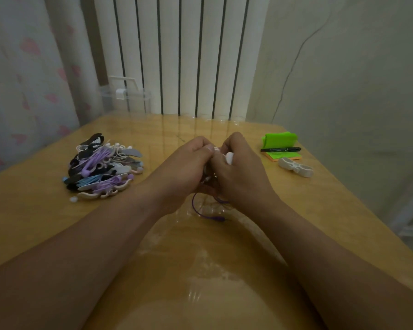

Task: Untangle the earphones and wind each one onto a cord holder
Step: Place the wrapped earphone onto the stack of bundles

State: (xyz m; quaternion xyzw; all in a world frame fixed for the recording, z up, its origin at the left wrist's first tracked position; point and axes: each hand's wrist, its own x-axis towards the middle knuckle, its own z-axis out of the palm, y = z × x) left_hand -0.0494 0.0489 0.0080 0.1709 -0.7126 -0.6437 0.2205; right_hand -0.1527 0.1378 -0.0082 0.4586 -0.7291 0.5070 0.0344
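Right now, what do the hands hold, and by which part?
Left hand and right hand together grip the purple earphone cord by its upper part, with a white cord holder.

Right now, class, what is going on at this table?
A person holds both hands together over the table: the left hand and right hand grip a white cord holder and a purple earphone cable, whose loose loop hangs down to the table. A pile of wound earphones lies to the left; a spare holder lies to the right.
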